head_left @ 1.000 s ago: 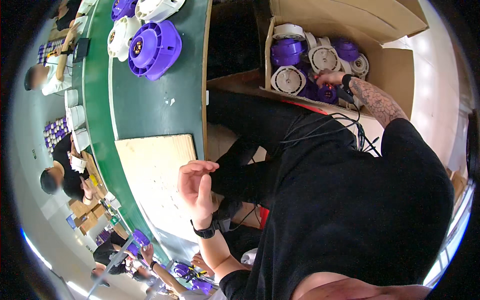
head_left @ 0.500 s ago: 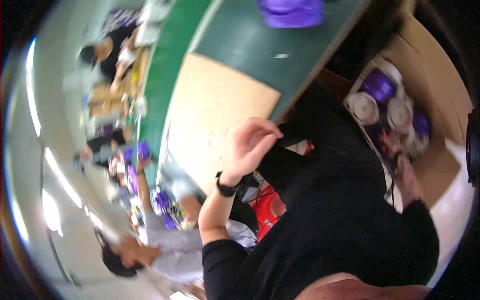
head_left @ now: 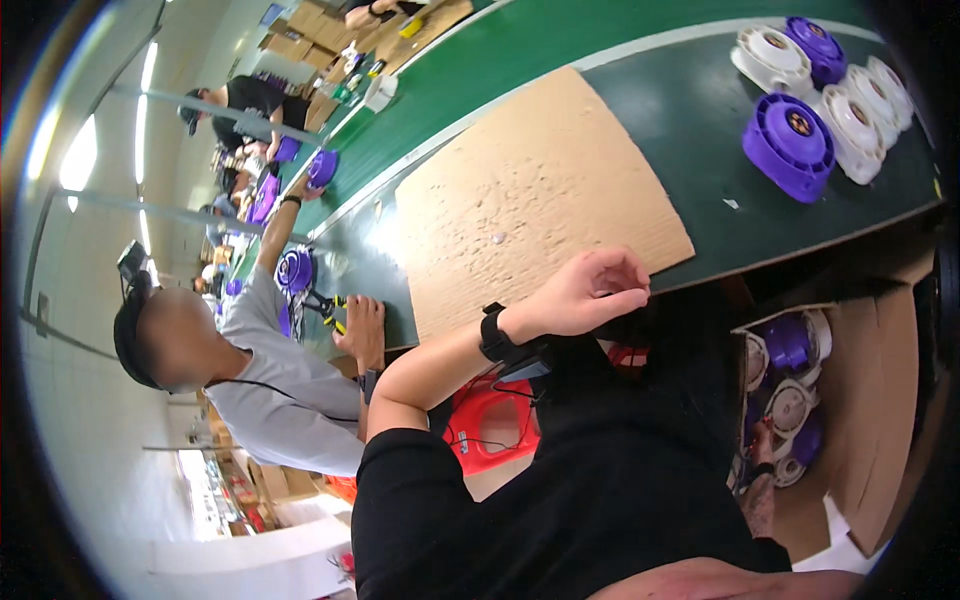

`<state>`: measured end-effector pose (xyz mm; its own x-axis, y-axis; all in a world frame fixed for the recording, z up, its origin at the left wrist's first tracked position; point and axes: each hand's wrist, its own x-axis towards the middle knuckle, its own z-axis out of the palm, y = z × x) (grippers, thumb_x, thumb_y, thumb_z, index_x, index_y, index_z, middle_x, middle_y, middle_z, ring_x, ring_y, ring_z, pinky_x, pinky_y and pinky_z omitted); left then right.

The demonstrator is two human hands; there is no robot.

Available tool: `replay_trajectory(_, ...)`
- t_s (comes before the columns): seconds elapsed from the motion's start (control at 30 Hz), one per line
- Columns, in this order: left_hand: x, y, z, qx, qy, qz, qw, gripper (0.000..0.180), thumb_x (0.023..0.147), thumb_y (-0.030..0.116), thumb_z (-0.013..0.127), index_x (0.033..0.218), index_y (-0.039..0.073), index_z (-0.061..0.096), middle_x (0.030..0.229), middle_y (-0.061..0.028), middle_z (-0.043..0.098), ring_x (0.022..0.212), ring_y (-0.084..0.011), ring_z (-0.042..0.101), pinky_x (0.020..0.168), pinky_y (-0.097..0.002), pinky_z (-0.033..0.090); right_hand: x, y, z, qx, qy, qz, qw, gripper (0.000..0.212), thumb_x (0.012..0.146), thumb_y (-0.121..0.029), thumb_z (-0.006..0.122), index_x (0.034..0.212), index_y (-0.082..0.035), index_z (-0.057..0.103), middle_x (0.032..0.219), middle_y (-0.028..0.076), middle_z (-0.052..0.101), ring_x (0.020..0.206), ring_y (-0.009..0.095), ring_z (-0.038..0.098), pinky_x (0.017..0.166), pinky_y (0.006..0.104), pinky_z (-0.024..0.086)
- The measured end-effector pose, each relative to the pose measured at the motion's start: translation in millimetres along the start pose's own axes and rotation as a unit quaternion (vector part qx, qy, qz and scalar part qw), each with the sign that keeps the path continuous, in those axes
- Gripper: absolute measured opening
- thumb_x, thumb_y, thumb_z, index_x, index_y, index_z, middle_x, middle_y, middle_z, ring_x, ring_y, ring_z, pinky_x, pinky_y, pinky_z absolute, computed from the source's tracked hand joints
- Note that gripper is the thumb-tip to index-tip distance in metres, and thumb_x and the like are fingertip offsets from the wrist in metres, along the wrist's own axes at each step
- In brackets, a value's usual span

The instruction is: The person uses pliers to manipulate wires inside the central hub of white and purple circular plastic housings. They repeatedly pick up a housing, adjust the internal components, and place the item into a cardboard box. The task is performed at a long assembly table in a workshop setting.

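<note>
My left hand [head_left: 588,290] hovers over the near edge of the cardboard sheet [head_left: 500,190]. Its fingers are loosely curled, the thumb stands apart from them, and nothing is in it. Low on the right, my right hand [head_left: 762,446] reaches into an open cardboard box [head_left: 876,410]. A small red thing shows at its fingers, too little of it to name. Round purple and white plastic housings fill the box, among them a white one [head_left: 789,408] beside that hand and a purple one [head_left: 787,342] farther up.
Purple housings [head_left: 790,146] and white ones [head_left: 772,60] stand on the green bench at the far right. At left a co-worker in a grey shirt [head_left: 290,410] holds a purple housing [head_left: 322,169], with yellow-and-black pliers [head_left: 333,314] by the other hand. A red stool [head_left: 490,430] stands below the bench.
The view has swung right, bringing the group of housings on the bench into sight. My left hand is still raised and loosely curled; my right hand is still in the box.
</note>
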<state>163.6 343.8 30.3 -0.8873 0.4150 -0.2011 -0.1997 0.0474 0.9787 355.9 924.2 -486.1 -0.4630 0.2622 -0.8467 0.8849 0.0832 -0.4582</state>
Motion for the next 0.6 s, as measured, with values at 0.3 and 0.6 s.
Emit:
replay_trajectory(0.3,-2,14,-25,0.038,0.025,0.043,0.998,0.015,0.101,0.007,0.062,0.113,0.000,0.056,0.105,-0.0057,0.064,0.103,-0.0124,0.063,0.092,-0.0278,0.051,-32,-19,38,-0.125,-0.140,-0.063,0.980,0.047,0.094,-0.030,0.063,0.136,-0.015,0.049,0.097,0.010,0.061,0.063,0.021,0.059,0.051,0.0350,0.047)
replay_trajectory(0.6,17,24,-94,-0.016,0.060,0.166,0.984,0.014,0.101,0.005,0.062,0.112,0.000,0.057,0.102,-0.0050,0.065,0.100,-0.0135,0.065,0.091,-0.0291,0.053,-238,-207,-17,0.026,-0.010,-0.148,0.989,0.059,0.075,-0.029,0.070,0.131,-0.013,0.060,0.096,0.000,0.061,0.075,0.012,0.055,0.063,0.0267,0.044)
